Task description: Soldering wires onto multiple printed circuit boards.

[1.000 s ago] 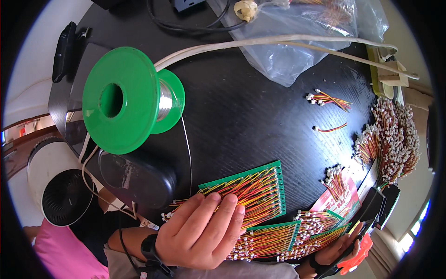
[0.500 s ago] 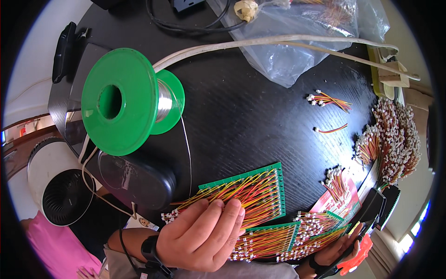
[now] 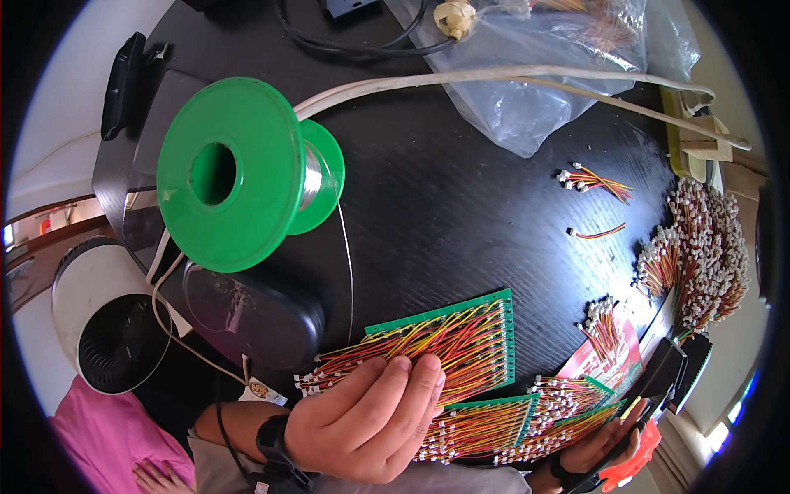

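Head view: below right of the green spool point(image 3: 267, 185), the left hand point(image 3: 362, 424) rests bent fingers on the wires point(image 3: 453, 333) of a green board point(image 3: 509, 354), the right hand point(image 3: 597, 447) farther off curls by a dark slim tool point(image 3: 634, 430), and whether either grips I cannot tell. The board's rows look filled, while loose leads point(image 3: 607, 184) and a thick bundle point(image 3: 708, 251) right of the spool seem unattached. Around the spool spread a dark table point(image 3: 444, 206) and, lower left, a white fan point(image 3: 115, 342).

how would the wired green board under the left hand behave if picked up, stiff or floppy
The green board under the left hand looks stiff, as its edges run straight. Its red and yellow wires would probably flop, being thin and bent across one another. The white connectors might snag, since they bunch closely at the wire ends.
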The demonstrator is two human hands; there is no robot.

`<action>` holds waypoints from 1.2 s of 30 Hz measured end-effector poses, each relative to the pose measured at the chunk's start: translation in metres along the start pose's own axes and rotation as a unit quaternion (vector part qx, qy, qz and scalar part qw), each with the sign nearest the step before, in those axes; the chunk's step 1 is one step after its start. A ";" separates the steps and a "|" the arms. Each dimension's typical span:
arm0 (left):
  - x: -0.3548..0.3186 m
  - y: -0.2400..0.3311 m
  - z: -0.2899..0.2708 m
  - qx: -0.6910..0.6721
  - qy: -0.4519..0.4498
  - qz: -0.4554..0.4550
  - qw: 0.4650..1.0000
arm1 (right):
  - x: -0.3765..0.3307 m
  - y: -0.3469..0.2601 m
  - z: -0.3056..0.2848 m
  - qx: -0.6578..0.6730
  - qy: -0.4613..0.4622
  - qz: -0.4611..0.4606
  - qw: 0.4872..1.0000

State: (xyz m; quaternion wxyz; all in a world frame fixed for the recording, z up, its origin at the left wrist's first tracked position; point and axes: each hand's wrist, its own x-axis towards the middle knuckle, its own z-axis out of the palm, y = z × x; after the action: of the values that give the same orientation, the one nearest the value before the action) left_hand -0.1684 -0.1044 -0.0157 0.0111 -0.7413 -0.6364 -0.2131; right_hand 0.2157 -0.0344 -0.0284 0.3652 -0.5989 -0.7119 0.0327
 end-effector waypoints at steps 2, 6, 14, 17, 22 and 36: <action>-0.002 0.000 0.000 0.004 -0.011 0.004 1.000 | 0.000 0.001 0.001 0.004 0.004 0.008 1.000; -0.001 0.004 -0.001 0.001 -0.015 -0.007 1.000 | 0.001 -0.003 -0.002 0.002 -0.002 0.013 1.000; 0.004 -0.002 -0.013 0.065 -0.057 0.076 0.993 | -0.004 -0.005 0.001 0.020 -0.008 0.018 1.000; 0.009 -0.001 -0.010 0.042 -0.064 0.030 0.997 | 0.000 -0.010 -0.002 -0.001 -0.017 0.010 1.000; 0.009 -0.003 -0.010 0.009 -0.090 0.001 0.996 | -0.008 -0.006 -0.003 -0.003 0.002 0.059 0.998; 0.008 -0.007 -0.014 0.019 -0.136 -0.009 0.991 | -0.014 -0.002 -0.008 0.035 -0.008 0.066 0.997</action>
State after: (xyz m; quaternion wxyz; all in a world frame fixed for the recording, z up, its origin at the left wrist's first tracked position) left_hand -0.1787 -0.0998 -0.0026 -0.0630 -0.7569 -0.6430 -0.0982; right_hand 0.2191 -0.0503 -0.0284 0.3775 -0.6310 -0.6723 0.0858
